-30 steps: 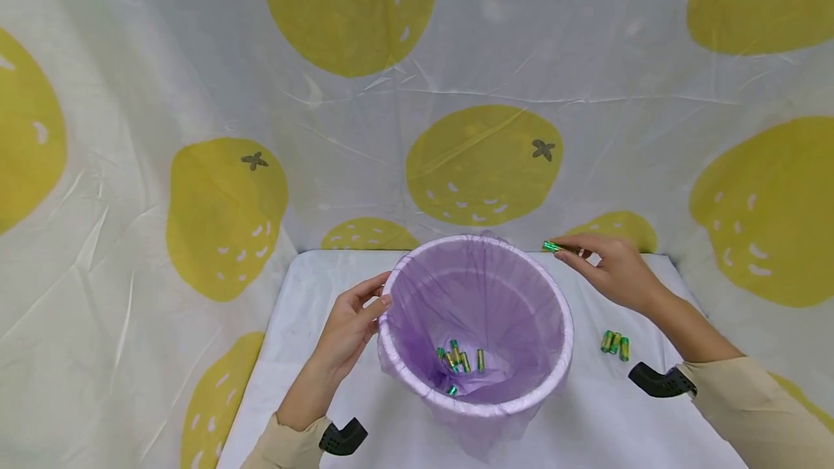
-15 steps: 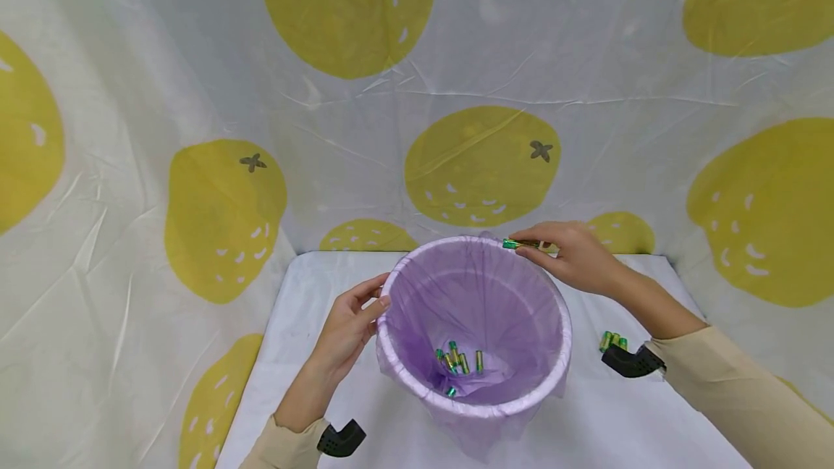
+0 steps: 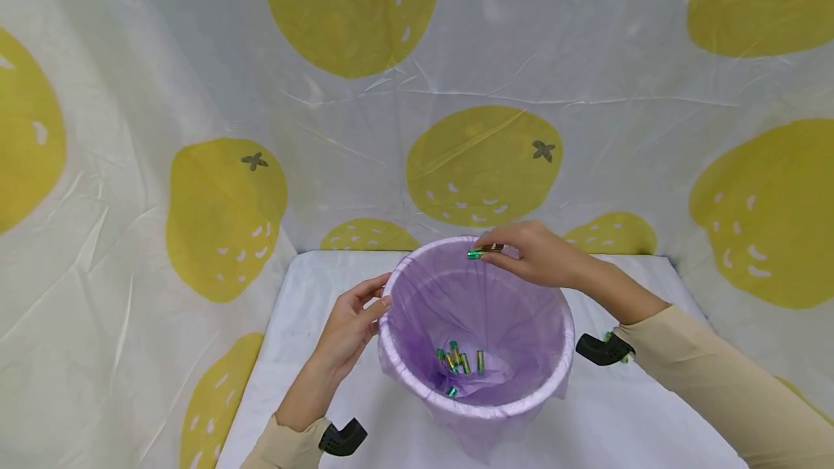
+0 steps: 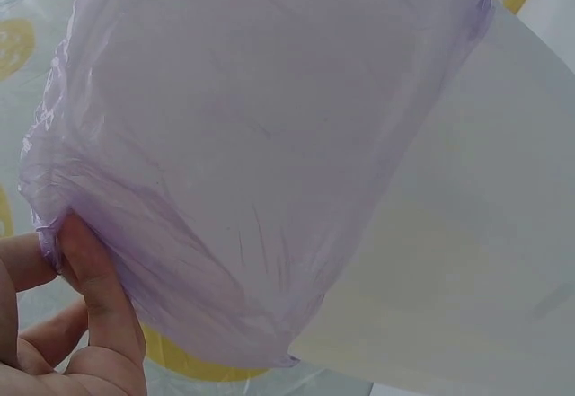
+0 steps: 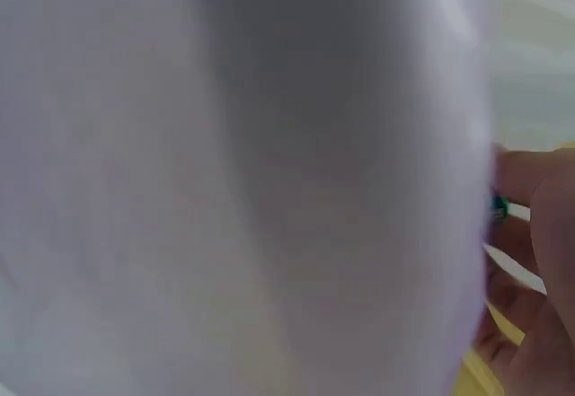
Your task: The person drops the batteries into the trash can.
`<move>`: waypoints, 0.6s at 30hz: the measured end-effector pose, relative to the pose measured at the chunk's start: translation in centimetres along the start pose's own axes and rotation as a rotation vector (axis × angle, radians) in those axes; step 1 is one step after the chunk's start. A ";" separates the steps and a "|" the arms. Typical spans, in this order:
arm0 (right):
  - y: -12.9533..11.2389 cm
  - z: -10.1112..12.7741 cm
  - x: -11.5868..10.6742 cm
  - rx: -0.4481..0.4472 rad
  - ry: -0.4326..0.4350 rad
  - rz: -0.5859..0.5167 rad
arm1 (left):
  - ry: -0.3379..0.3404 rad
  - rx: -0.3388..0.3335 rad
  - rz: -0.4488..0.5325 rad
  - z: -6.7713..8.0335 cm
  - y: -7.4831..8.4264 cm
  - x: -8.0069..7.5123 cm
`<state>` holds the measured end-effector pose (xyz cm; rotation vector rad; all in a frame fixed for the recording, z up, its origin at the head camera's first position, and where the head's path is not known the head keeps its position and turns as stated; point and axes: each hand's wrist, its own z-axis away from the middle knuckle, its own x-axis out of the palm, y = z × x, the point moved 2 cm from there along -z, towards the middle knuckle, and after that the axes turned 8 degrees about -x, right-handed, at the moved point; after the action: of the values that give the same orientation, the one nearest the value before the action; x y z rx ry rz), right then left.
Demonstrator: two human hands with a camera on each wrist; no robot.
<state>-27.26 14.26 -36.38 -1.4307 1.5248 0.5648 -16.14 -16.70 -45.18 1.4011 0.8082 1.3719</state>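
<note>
A white bin (image 3: 565,353) lined with a thin purple bag (image 3: 443,288) stands on the table. My left hand (image 3: 348,324) grips its left rim, thumb on the inside, pinching the bag's folded edge in the left wrist view. Over the far right part of the opening, my right hand (image 3: 537,255) pinches a green and gold battery (image 3: 476,255) between thumb and fingers. Several similar batteries (image 3: 464,363) lie at the bottom of the bin. In the right wrist view the bin's side fills most of the picture, and only the end of the held battery (image 5: 499,208) shows.
More batteries (image 3: 625,358) lie on the white table (image 3: 326,273) right of the bin, mostly hidden behind the right sleeve and its black wrist mount (image 3: 604,349). A white cloth with yellow fruit prints (image 3: 482,165) hangs behind and at the sides.
My right hand has moved left with the battery, from right of the bin to over its opening. The right forearm now covers most of the batteries on the table. My left hand stays put.
</note>
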 end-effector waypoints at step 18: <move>0.2 3.0 -1.7 0.112 0.026 0.066 | 0.006 -0.003 -0.006 0.0 0.3 0.1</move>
<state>-26.71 17.64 -36.37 -1.3116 1.6041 0.4942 -16.20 -16.68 -44.89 1.3915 0.8138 1.3728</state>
